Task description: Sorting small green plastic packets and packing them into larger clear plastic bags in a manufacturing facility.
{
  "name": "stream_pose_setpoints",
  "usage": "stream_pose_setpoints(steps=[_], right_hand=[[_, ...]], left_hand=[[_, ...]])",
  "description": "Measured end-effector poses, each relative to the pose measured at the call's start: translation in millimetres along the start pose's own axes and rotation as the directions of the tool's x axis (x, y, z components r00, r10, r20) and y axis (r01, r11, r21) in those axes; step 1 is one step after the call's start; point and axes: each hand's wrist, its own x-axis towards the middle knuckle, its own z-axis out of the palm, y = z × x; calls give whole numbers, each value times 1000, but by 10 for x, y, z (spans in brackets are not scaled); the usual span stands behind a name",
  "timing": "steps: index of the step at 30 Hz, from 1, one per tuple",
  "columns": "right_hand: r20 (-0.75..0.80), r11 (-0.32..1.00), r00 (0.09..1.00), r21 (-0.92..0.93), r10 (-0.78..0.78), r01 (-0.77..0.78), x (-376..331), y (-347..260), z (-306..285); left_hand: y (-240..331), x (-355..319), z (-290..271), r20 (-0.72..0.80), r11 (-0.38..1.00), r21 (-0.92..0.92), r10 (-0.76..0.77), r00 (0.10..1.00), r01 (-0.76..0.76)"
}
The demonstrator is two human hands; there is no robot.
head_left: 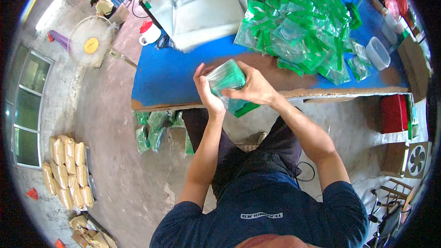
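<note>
Between my hands, just above the table's front edge, is a thick stack of clear-and-green plastic packets (227, 78). My right hand (255, 85) grips it from the right, the thumb lying across its near face. My left hand (209, 92) presses against the stack's left side, fingers pointing up along it and partly hidden behind. A green, clear-edged part (242, 107) sticks out below the right thumb. Beyond my right hand lies a large loose heap of similar green-and-clear packets (303, 27).
A metal tray (206, 14) stands on the blue table (161, 78), left of the heap. Beside it are a red-lidded white mug (149, 34) and a black cable. At right sits a clear plastic tub (377, 53). Green packets (156, 128) hang under the table's left end.
</note>
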Motion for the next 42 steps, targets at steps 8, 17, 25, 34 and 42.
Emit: stream_pose_setpoints(steps=[8,17,25,34,42], right_hand=[[15,952,998,302,53,-55,-27,159,-205],[-20,367,865,910,502,-193,-405,990,-610],[31,447,947,876,321,-180,-321,746,-471],[24,393,913,898,407,-199,-257,855,-478],[55,423,919,876,390,-232,-312,914,-520]], left_hand=[[-115,29,274,-19,919,394,-1,1000,8],[-569,1530,146,295,709,702,-197,935,-72],[-1235,3098,-714,121,321,946,-256,959,-33],[-1209,3315,-644,114,455,890,-246,962,11],[-38,2719,510,590,-15,782,340,732,-623]])
